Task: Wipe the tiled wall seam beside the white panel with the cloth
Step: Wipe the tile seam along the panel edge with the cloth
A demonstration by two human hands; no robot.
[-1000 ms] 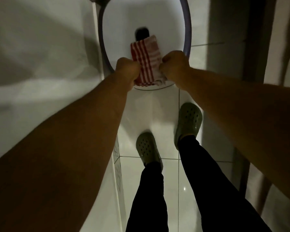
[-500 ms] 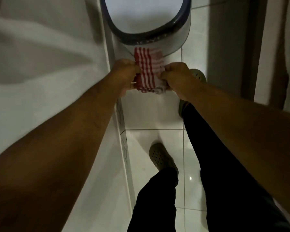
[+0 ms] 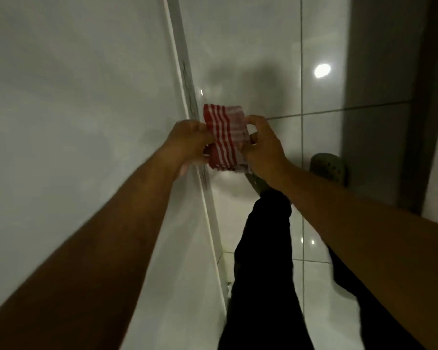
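Note:
A folded red-and-white striped cloth (image 3: 225, 137) is held between both hands at the middle of the view. My left hand (image 3: 187, 144) grips its left edge and my right hand (image 3: 262, 145) pinches its right edge. The cloth hangs just right of the seam (image 3: 187, 79), a narrow stained strip running along the edge of the white panel (image 3: 74, 122) on the left. The cloth's lower part overlaps the seam line; whether it touches it I cannot tell.
Glossy white floor tiles (image 3: 326, 152) with dark grout lines fill the right side. My legs in black trousers (image 3: 261, 261) and a green clog (image 3: 329, 168) stand below the hands. A dark door frame (image 3: 415, 122) rises at the far right.
The view has swung away from the basin with the dark rim, which is out of sight now. Both hands carried the cloth from in front of the basin to beside the panel seam.

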